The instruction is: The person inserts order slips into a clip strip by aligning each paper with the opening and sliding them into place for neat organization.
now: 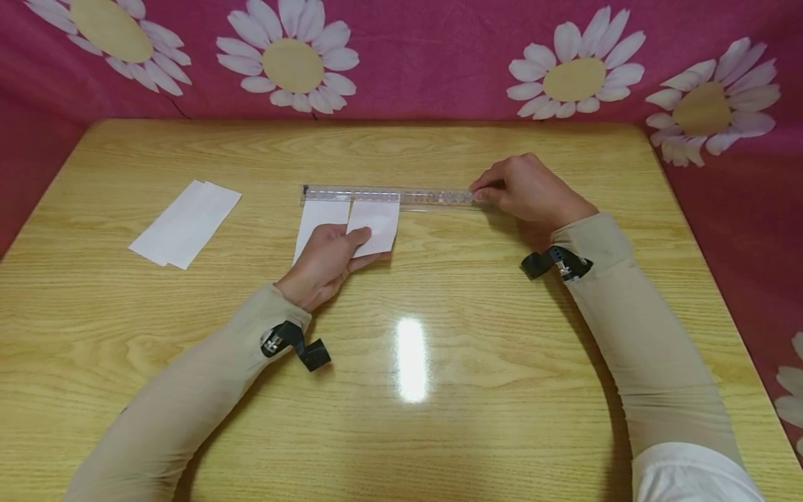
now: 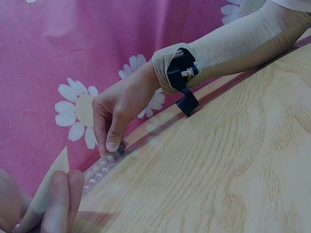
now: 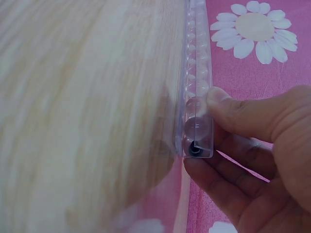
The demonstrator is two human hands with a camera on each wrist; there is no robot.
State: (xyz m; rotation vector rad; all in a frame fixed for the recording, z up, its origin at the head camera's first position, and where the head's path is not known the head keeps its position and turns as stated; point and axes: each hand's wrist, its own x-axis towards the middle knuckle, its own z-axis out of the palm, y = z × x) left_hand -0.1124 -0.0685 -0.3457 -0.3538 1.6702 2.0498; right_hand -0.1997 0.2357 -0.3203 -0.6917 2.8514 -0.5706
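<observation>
My left hand (image 1: 326, 261) pinches a small white piece of paper (image 1: 381, 222), thumb on top and fingers beneath. Another white sheet (image 1: 321, 213) lies just left of it, partly hidden by that hand. Both top edges meet a long, narrow clear plastic case (image 1: 433, 196) with a row of clear, bead-like rounds inside. My right hand (image 1: 530, 188) grips the right end of this case between thumb and fingers. Close up in the right wrist view, a dark round piece (image 3: 195, 148) sits at that end of the case, beside my fingers.
Two overlapping white paper strips (image 1: 186, 223) lie at the left of the wooden table (image 1: 477, 390). A pink cloth (image 1: 433, 63) with large daisies hangs behind the table's back edge. Black straps (image 1: 314, 354) hang loose from the wrist cameras on both sleeves.
</observation>
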